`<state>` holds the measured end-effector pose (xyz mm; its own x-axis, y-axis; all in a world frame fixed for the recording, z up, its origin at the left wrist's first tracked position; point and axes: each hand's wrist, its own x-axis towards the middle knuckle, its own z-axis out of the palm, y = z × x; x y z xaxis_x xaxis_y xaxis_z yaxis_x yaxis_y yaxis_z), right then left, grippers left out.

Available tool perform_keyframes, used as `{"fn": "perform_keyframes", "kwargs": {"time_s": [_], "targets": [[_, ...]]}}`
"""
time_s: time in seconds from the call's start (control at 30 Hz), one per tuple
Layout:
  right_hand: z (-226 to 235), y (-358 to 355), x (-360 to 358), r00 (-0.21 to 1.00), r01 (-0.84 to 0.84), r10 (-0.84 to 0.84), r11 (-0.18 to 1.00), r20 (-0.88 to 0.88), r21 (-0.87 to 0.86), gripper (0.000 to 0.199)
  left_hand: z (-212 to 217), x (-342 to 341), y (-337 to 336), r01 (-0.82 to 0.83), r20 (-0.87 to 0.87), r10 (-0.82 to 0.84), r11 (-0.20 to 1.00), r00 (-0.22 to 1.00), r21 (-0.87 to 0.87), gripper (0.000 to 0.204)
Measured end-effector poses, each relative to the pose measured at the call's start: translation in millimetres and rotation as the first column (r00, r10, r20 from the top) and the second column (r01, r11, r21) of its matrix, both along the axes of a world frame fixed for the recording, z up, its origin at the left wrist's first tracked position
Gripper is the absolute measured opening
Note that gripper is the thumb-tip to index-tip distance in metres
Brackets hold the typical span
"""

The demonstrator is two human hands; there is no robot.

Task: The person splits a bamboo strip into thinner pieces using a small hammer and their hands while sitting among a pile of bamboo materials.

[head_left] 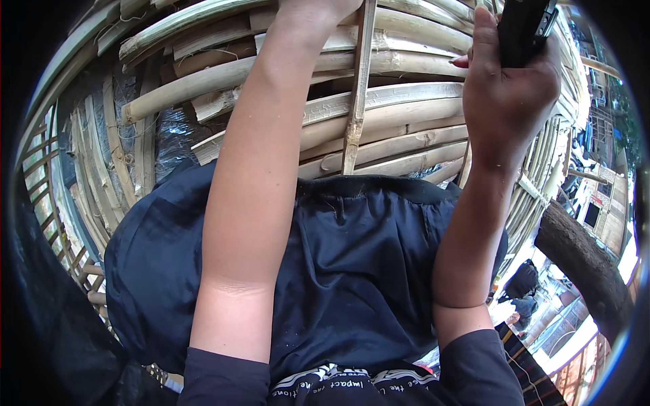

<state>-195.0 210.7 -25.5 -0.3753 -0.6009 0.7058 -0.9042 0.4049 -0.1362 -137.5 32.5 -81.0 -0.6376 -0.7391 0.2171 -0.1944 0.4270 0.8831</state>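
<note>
My left hand (319,5) reaches the top edge of the head view. Only its wrist end shows; the fingers are cut off. It is close to the upper end of a narrow bamboo strip (355,115) that lies across several split bamboo poles (393,108). My right hand (518,88), to the right of that strip, is closed around a black object (523,30) with a hard, blocky body and a small metallic part along its right side. Its top is out of view, so its kind is unclear. The right thumb points up beside it.
Dark blue cloth (365,250) covers my lap, against the bamboo. Bamboo slats and shiny plastic sheeting (176,139) are at the left. On the right stand a thick brown tree trunk (582,260) and a small wooden structure (609,210) beyond. A black bag-like thing (523,279) lies lower right.
</note>
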Motion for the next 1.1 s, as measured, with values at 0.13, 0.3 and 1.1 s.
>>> {"fn": "perform_keyframes", "kwargs": {"time_s": [0.13,0.3,1.1], "targets": [[2,23,-21,0.857,0.092,0.042,0.969,0.514,-0.231,0.022,1,-9,1,0.022,0.024,-0.022,1.000,0.999,0.004,0.015],[27,27,-14,0.748,0.210,0.105,0.899,0.655,-0.384,0.010,-4,-9,-14,0.162,-0.085,-0.145,0.954,0.986,0.252,0.009],[35,28,-14,0.621,0.270,0.142,0.885,0.771,-0.380,0.013,-23,-9,-20,0.219,-0.226,-0.258,0.958,0.939,-0.184,0.002]]}}
